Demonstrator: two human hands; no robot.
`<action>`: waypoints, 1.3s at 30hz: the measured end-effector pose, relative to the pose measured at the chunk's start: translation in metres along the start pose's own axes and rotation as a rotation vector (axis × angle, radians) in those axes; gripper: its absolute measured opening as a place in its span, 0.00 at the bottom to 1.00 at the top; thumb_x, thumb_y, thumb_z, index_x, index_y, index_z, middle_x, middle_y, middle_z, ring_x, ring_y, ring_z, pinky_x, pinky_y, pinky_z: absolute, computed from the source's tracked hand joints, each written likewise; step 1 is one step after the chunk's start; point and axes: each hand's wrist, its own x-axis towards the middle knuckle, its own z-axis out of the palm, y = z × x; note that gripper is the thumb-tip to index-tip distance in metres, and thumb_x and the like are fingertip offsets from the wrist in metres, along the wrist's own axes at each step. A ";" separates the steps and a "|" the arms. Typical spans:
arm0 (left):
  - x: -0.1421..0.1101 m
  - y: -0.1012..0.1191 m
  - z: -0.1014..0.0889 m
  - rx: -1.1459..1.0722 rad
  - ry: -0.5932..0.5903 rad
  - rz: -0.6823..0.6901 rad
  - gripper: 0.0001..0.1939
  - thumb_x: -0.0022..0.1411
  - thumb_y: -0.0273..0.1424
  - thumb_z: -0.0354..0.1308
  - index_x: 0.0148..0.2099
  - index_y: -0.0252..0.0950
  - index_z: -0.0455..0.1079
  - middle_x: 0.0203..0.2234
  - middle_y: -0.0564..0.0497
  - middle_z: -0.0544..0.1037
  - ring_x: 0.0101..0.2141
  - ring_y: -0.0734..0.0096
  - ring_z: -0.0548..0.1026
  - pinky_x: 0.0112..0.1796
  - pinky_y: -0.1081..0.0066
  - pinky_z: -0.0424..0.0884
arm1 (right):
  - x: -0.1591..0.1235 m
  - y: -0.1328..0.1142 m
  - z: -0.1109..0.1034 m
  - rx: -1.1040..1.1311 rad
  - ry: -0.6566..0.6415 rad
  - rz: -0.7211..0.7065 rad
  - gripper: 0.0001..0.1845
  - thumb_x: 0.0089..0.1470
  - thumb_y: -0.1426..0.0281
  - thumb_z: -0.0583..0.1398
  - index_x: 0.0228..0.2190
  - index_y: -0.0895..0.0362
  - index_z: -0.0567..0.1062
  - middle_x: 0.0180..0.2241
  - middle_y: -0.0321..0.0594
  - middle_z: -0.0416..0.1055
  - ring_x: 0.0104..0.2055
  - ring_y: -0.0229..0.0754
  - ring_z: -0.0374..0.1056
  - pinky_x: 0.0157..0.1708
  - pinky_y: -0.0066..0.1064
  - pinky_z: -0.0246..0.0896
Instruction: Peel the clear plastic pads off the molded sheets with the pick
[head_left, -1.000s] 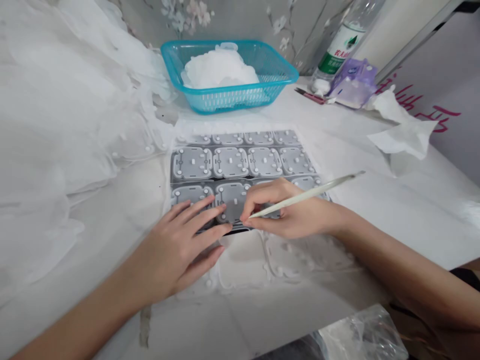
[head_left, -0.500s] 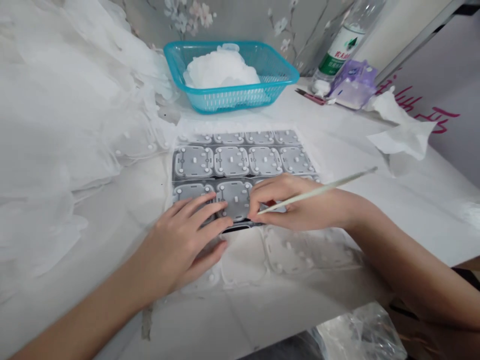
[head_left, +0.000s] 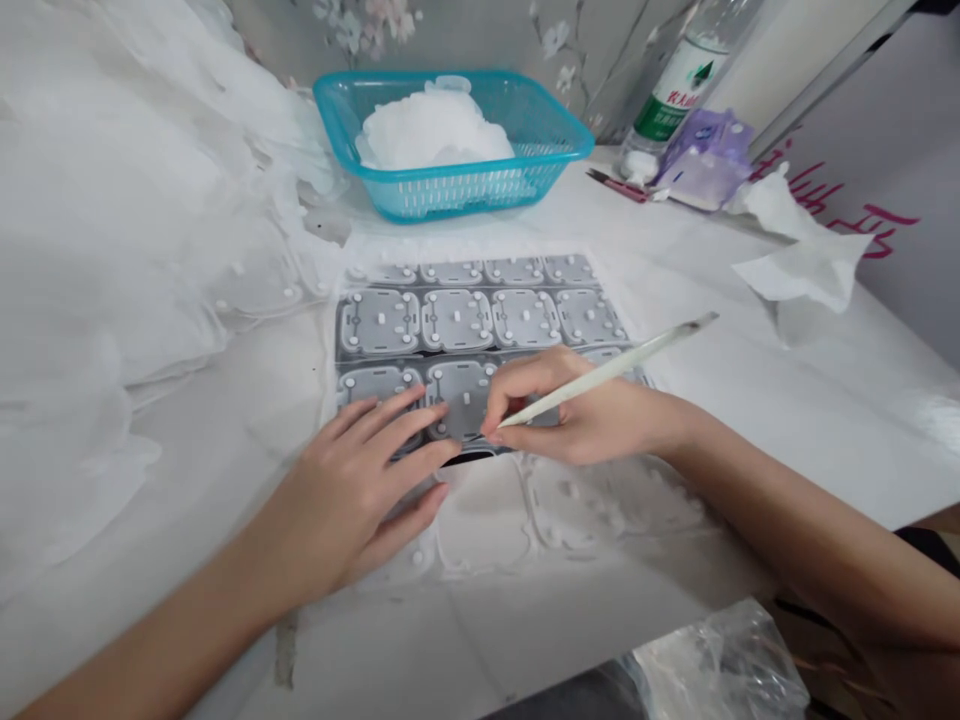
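Note:
A translucent moulded sheet [head_left: 456, 318] lies on the table, patterned in rows of rounded squares with small raised knobs. The part farther from me looks grey over a dark backing, while the near part is turned back and looks whitish. My left hand [head_left: 382, 480] rests on the sheet with its fingers spread, the fingertips beside a square in the third row. In a pinch, my right hand [head_left: 555, 405] holds a slim pale pen-like tool [head_left: 607, 372] with a darker rear end. Its working tip is low at that square's near edge, mostly hidden by my fingers.
Behind the sheet stands a blue plastic basket [head_left: 457, 178] with white translucent pieces. A large pile of similar pieces [head_left: 150, 240] fills the left. At the back right are a water bottle [head_left: 675, 90], small red-handled snips [head_left: 619, 185], a purple packet [head_left: 705, 165] and crumpled tissue [head_left: 814, 255].
My right hand has shifted slightly left along the square's near edge, and the tool has turned, its rear end now higher and farther left. My left hand stays on the sheet. The view has moved slightly.

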 end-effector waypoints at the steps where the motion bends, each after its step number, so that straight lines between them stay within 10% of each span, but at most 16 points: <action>1: 0.000 0.000 0.000 0.001 0.001 -0.003 0.13 0.61 0.32 0.52 0.48 0.41 0.69 0.52 0.47 0.71 0.57 0.55 0.63 0.52 0.54 0.64 | 0.000 0.000 0.001 -0.006 0.003 -0.015 0.04 0.49 0.79 0.58 0.28 0.61 0.73 0.27 0.38 0.74 0.28 0.33 0.66 0.27 0.23 0.57; 39: 0.001 0.002 -0.001 0.054 -0.057 0.003 0.14 0.63 0.31 0.50 0.50 0.42 0.68 0.54 0.45 0.68 0.58 0.53 0.61 0.51 0.53 0.62 | -0.005 -0.007 -0.019 -0.099 -0.134 0.058 0.04 0.52 0.77 0.58 0.28 0.60 0.73 0.28 0.36 0.72 0.28 0.32 0.65 0.27 0.23 0.55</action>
